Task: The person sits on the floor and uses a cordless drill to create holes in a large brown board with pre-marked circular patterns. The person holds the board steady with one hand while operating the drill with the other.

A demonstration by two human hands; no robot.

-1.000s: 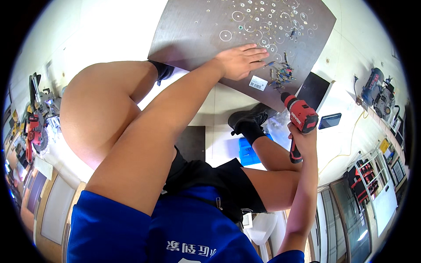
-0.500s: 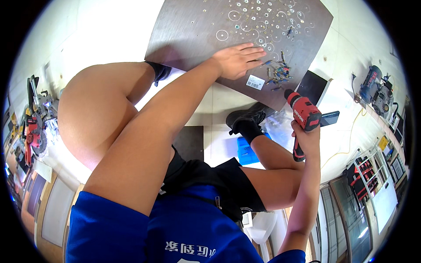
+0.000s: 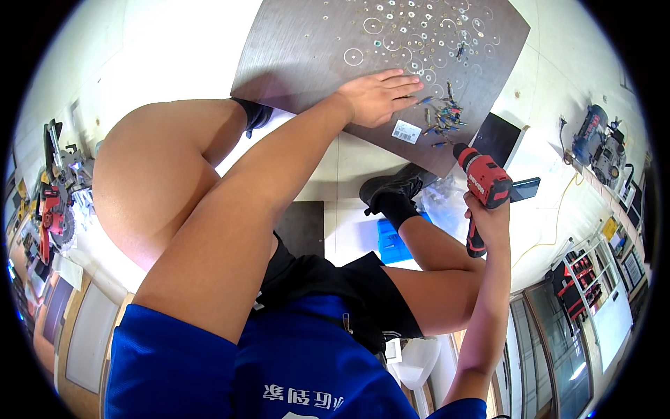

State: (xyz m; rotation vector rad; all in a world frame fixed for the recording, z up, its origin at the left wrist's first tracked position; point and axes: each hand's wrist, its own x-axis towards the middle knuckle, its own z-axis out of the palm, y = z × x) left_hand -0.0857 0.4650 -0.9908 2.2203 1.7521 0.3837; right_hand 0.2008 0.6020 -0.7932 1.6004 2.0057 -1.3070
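Observation:
My left hand (image 3: 382, 98) lies flat on a dark brown board (image 3: 293, 63), fingers stretched toward the right. Drilled holes and pale circles mark the board's far part. A heap of screws and small bits (image 3: 445, 120) lies just right of my fingertips, with a white label (image 3: 406, 131) stuck on the board below it. In my right hand (image 3: 488, 220) is a red and black cordless drill (image 3: 484, 178), gripped by its handle. Its chuck points up and left at the board's near right edge. Whether a bit sits in the chuck is hard to make out.
Beside the drill lie a dark phone-like slab (image 3: 525, 188) and a black panel (image 3: 497, 140). My shoe (image 3: 394, 188) rests below the board, near a blue case (image 3: 394, 241). Power tools (image 3: 600, 146) stand at the far right; a red saw (image 3: 56, 213) is at the left.

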